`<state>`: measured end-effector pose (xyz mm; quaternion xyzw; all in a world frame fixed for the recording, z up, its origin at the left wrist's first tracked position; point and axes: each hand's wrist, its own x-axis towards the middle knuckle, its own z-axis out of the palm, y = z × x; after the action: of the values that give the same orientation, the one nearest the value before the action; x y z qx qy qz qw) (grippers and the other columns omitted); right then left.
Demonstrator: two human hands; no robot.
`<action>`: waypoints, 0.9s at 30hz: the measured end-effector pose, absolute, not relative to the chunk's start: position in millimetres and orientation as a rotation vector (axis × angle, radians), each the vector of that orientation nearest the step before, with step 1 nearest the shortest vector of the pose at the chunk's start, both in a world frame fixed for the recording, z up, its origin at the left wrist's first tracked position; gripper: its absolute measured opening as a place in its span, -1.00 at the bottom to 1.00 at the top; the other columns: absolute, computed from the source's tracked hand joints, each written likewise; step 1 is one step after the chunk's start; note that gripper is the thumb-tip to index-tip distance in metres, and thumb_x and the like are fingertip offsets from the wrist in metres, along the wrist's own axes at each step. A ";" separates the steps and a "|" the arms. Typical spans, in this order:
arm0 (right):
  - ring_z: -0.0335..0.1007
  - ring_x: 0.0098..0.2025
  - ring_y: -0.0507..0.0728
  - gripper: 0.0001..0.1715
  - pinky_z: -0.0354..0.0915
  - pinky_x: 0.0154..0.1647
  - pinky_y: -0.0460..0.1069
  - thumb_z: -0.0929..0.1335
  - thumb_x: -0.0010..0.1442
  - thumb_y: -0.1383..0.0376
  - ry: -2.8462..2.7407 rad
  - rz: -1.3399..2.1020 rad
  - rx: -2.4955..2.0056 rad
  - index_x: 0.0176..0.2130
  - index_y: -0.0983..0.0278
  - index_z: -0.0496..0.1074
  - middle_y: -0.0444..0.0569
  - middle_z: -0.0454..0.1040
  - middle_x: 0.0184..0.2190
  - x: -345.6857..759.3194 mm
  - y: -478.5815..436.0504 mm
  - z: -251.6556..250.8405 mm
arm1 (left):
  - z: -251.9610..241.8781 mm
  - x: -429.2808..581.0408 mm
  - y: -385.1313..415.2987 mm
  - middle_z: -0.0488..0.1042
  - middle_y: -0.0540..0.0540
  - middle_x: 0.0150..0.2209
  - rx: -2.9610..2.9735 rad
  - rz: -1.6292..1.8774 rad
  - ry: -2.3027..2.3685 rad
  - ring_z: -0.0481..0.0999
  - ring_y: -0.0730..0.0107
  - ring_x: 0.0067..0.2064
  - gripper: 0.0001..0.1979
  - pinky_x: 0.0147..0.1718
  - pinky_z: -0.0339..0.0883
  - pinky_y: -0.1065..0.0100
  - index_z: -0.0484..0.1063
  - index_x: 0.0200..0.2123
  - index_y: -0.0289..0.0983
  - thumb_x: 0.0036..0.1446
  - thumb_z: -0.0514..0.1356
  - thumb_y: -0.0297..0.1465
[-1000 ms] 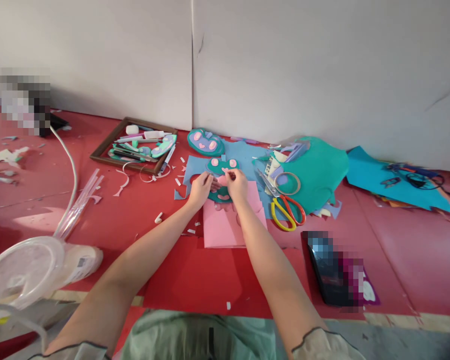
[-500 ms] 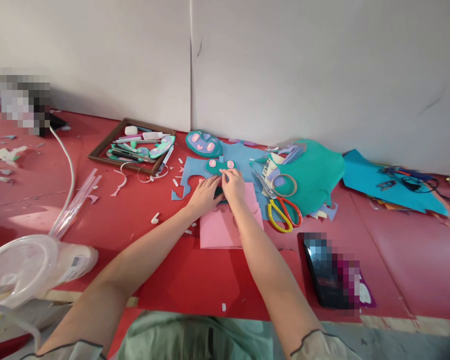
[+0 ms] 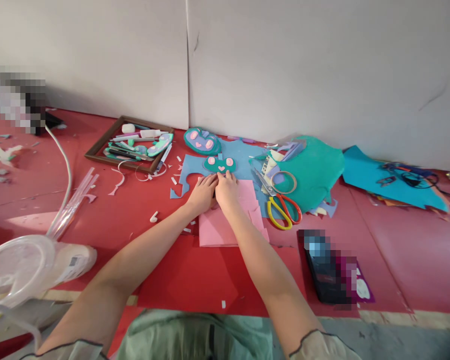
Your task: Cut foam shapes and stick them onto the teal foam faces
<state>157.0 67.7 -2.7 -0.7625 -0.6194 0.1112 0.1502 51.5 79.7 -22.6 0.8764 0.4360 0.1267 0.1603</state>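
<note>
Your hands on a teal felt cutout [image 3: 219, 164]
Its pink-spotted end points away, beyond your fingertips; your left hand [image 3: 201, 194] and right hand [image 3: 227, 191] cover its length, pinching or pressing unclear.

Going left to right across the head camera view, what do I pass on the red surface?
White fan → wooden frame → left hand → right hand → yellow-and-red scissors → blue sheet.

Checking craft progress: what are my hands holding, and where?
Unclear: left hand and right hand press on the pink sheet, touching the lower edge of the teal cutout.
</note>
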 end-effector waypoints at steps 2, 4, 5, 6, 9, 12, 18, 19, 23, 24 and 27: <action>0.15 0.26 0.33 -0.43 0.01 0.25 0.24 0.08 0.28 0.45 -1.806 0.318 -2.214 0.17 0.37 0.38 0.27 0.25 0.26 154.5 66.9 -3.2 | -22.5 51.2 79.6 0.20 -0.29 0.30 2.507 0.362 1.237 0.16 0.12 0.34 -0.38 0.31 -0.01 0.05 0.17 0.27 -0.35 0.12 0.10 -0.45; 0.13 0.29 0.32 -0.41 -0.06 0.29 0.26 0.07 0.28 0.44 -1.833 0.321 -2.208 0.20 0.36 0.34 0.26 0.21 0.29 154.6 67.0 -4.4 | -22.8 51.1 79.6 0.21 -0.29 0.30 2.511 0.360 1.236 0.16 0.12 0.34 -0.39 0.31 0.00 0.05 0.18 0.27 -0.34 0.12 0.09 -0.45; 0.11 0.30 0.31 -0.41 -0.08 0.30 0.26 0.07 0.29 0.44 -1.837 0.327 -2.204 0.21 0.36 0.33 0.24 0.19 0.30 155.2 67.3 -4.9 | -23.0 51.1 79.6 0.21 -0.29 0.30 2.515 0.357 1.234 0.16 0.13 0.34 -0.40 0.30 0.00 0.05 0.18 0.27 -0.34 0.13 0.09 -0.45; 0.10 0.31 0.30 -0.40 -0.08 0.31 0.25 0.07 0.29 0.44 -1.837 0.337 -2.201 0.22 0.36 0.31 0.23 0.17 0.31 156.0 67.7 -5.2 | -23.2 51.3 79.6 0.22 -0.30 0.30 2.519 0.354 1.235 0.16 0.14 0.34 -0.41 0.30 0.01 0.05 0.19 0.26 -0.35 0.14 0.07 -0.46; 0.06 0.33 0.29 -0.39 -0.07 0.31 0.22 0.07 0.28 0.44 -1.828 0.372 -2.198 0.25 0.35 0.28 0.20 0.13 0.33 158.6 69.2 -5.3 | -23.4 51.7 79.3 0.22 -0.32 0.29 2.528 0.350 1.251 0.15 0.16 0.34 -0.46 0.31 0.00 0.07 0.22 0.23 -0.39 0.16 0.02 -0.49; 0.03 0.34 0.28 -0.38 -0.08 0.32 0.21 0.08 0.28 0.43 -1.807 0.385 -2.175 0.26 0.35 0.26 0.20 0.11 0.35 160.2 70.4 -6.0 | -23.4 52.0 78.9 0.23 -0.32 0.29 2.528 0.362 1.270 0.16 0.14 0.34 -0.47 0.31 -0.01 0.07 0.25 0.21 -0.38 0.15 0.05 -0.47; 0.05 0.33 0.32 -0.42 -0.09 0.32 0.31 0.10 0.26 0.45 -1.738 0.374 -2.123 0.20 0.33 0.35 0.23 0.14 0.32 160.0 71.4 -8.7 | -23.8 52.0 78.8 0.22 -0.30 0.29 2.472 0.411 1.262 0.17 0.09 0.33 -0.46 0.30 0.01 0.01 0.26 0.20 -0.32 0.13 0.12 -0.44; 0.06 0.32 0.32 -0.43 -0.07 0.31 0.30 0.12 0.25 0.46 -1.728 0.362 -2.101 0.17 0.33 0.37 0.23 0.16 0.31 161.9 72.0 -7.5 | -24.0 52.2 79.1 0.21 -0.29 0.30 2.447 0.444 1.260 0.18 0.07 0.32 -0.48 0.29 0.03 -0.01 0.28 0.19 -0.31 0.13 0.13 -0.42; 0.30 0.17 0.22 -0.49 0.18 0.21 0.11 0.20 0.18 0.52 -1.691 0.411 -1.983 0.06 0.33 0.46 0.20 0.40 0.12 187.7 76.5 4.6 | -22.8 51.4 82.2 0.27 -0.26 0.24 2.275 0.723 1.302 0.30 0.13 0.24 -0.63 0.21 0.18 0.08 0.39 0.06 -0.28 0.18 0.08 -0.42; 0.38 0.09 0.19 -0.53 0.23 0.15 0.06 0.22 0.16 0.52 -1.677 0.448 -1.978 0.00 0.34 0.49 0.17 0.48 0.03 198.4 77.6 8.5 | -21.8 50.5 83.5 0.32 -0.25 0.19 2.215 0.819 1.354 0.34 0.16 0.20 -0.67 0.19 0.21 0.11 0.42 0.01 -0.27 0.20 0.05 -0.44; 0.49 -0.17 0.16 -0.73 0.33 -0.06 0.01 0.31 0.13 0.46 -1.554 0.629 -2.099 -0.21 0.31 0.57 0.08 0.59 -0.23 232.6 79.0 17.9 | -17.2 46.2 87.6 0.45 -0.21 0.00 1.995 1.005 1.553 0.45 0.21 0.03 -0.74 0.07 0.31 0.18 0.45 -0.12 -0.27 0.23 0.00 -0.46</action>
<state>232.6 79.0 17.9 -0.7613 -0.5635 0.2281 0.2255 46.2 87.6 -17.2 0.7172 0.5583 0.3611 0.2088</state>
